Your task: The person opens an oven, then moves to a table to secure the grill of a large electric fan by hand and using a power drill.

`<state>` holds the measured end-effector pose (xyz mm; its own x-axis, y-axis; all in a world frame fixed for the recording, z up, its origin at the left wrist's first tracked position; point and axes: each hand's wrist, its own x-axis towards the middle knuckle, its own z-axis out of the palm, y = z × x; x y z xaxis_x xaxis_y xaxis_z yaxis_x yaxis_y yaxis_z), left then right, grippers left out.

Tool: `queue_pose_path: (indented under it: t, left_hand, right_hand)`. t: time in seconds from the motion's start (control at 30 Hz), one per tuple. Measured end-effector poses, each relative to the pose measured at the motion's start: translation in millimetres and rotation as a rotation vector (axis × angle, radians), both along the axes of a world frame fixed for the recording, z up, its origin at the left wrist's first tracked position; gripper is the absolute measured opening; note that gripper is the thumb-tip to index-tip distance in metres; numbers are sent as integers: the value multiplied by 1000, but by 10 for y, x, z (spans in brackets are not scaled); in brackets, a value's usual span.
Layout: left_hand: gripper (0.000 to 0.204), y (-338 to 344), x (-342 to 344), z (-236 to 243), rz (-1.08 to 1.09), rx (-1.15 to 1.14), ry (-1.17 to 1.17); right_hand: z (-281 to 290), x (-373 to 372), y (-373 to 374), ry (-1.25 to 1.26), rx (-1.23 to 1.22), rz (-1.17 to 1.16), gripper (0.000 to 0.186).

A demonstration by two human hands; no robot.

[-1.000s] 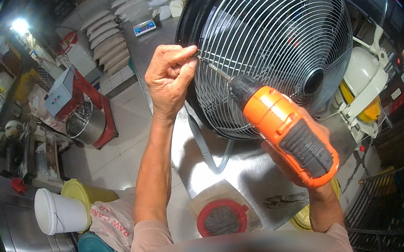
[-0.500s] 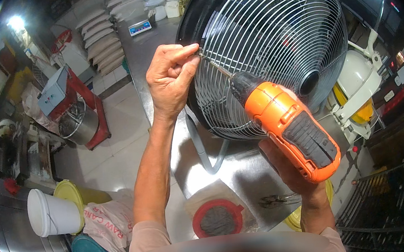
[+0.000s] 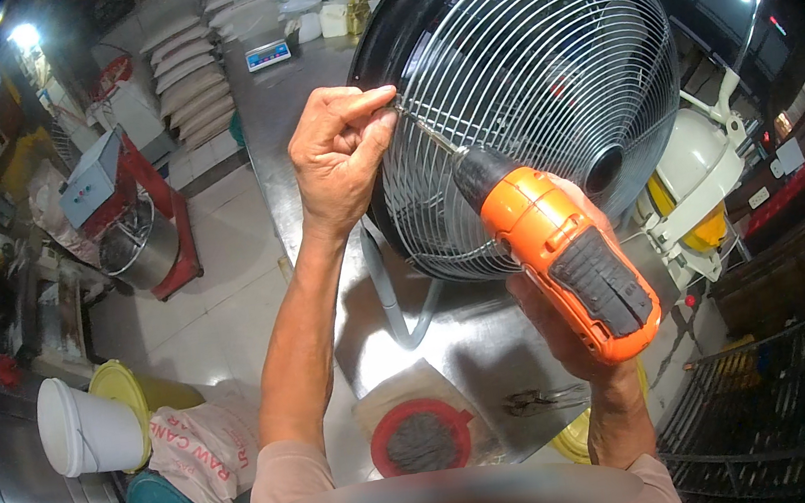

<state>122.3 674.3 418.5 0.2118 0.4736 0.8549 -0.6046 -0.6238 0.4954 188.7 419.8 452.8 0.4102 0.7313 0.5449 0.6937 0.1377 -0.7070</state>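
A large fan with a wire grille (image 3: 511, 67) and a black drum housing stands on the steel table in front of me. My right hand (image 3: 571, 316) grips an orange and black cordless drill (image 3: 551, 233), its long bit reaching up left to the grille's rim. At the bit's tip my left hand (image 3: 340, 154) pinches with thumb and forefinger; whatever sits between them is too small to make out. Below the grille, a bent grey tube stand (image 3: 389, 303) rests on the tabletop.
On the steel table (image 3: 474, 343) lie a red round-rimmed piece (image 3: 420, 437) and pliers (image 3: 541, 400). A small scale (image 3: 268, 56) sits at the back. Buckets (image 3: 92, 425) and a red-framed mixer (image 3: 143, 223) are left on the floor; a white machine (image 3: 700, 175) stands right.
My view has shifted slightly, so the whole scene sits a little differently. Both hands and the drill keep their places against the grille's rim.
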Motion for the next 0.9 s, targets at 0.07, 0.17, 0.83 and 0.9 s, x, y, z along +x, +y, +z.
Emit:
queue_pose_path:
  t: [0.07,0.17,0.83,0.9]
  left_hand:
    - [25,-13,-7,3,-7,-19,4]
    - [24,-35,-18,23,-4,-27,7]
    - [31,-49,-21,21,-24,-122,118]
    - [31,-53,-22,18,-72,-164,117]
  right_hand:
    - [29,-41,7,93,28,22,62]
    - [24,-1,7,-115,8,20,60]
    - [146,50,36,-320,-11,62,31]
    - [205,-1,28,-259,-42,30,26]
